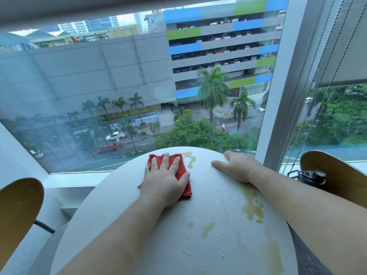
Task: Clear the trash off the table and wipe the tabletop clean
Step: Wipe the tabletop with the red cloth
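Left hand (165, 180), fingers (165, 161) spread flat, presses a soft, light red cloth (154, 161) at the round surface's (155, 241) 11 o'clock, likely best driven under the palm, while the right hand (237, 167) rests flat-fingered at 1 o'clock above yellowish spills (253, 208).

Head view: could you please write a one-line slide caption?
Left hand presses a red cloth on the stained white table; right hand rests flat.

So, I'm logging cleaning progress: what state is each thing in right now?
left hand: fingers straight, pressing the red cloth.
red cloth: bunched flat on the table.
right hand: flat on the table.
table: dirty, with yellowish spills and white crumbs.
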`<state>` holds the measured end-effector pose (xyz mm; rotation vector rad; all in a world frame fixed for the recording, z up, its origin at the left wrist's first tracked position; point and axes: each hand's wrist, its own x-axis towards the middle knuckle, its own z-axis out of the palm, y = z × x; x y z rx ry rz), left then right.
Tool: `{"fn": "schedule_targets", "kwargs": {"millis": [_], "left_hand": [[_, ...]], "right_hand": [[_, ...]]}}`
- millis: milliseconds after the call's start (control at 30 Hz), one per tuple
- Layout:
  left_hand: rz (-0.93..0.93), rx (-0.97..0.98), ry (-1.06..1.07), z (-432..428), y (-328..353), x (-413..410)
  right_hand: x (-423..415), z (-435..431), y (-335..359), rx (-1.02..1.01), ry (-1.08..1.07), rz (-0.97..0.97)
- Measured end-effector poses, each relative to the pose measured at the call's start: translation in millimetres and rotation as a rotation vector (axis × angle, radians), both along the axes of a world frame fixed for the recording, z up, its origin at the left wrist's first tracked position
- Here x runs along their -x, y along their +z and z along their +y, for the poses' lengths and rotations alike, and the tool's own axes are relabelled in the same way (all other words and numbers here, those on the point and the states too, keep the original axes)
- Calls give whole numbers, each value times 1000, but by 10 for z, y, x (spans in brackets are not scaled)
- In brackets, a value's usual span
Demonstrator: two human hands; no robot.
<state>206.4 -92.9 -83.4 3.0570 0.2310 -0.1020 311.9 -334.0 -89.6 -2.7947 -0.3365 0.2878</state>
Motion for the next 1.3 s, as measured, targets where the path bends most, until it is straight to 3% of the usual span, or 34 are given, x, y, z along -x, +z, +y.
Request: {"fn": "schedule_targets", "kwargs": {"millis": [367,667,967,1300], "left_hand": [[-38,-10,-190,2,-27,483],[6,-82,40,204,-7,196],[56,-89,-134,98,27,-625],[-11,-57,-353,-74,-12,-279]], "right_hand": [[-8,-9,-6,-44,-14,26],[-28,-13,-4,-88,-17,52],[-76,-10,-69,-147,-36,54],[-29,-39,28,-254,-67,105]]}}
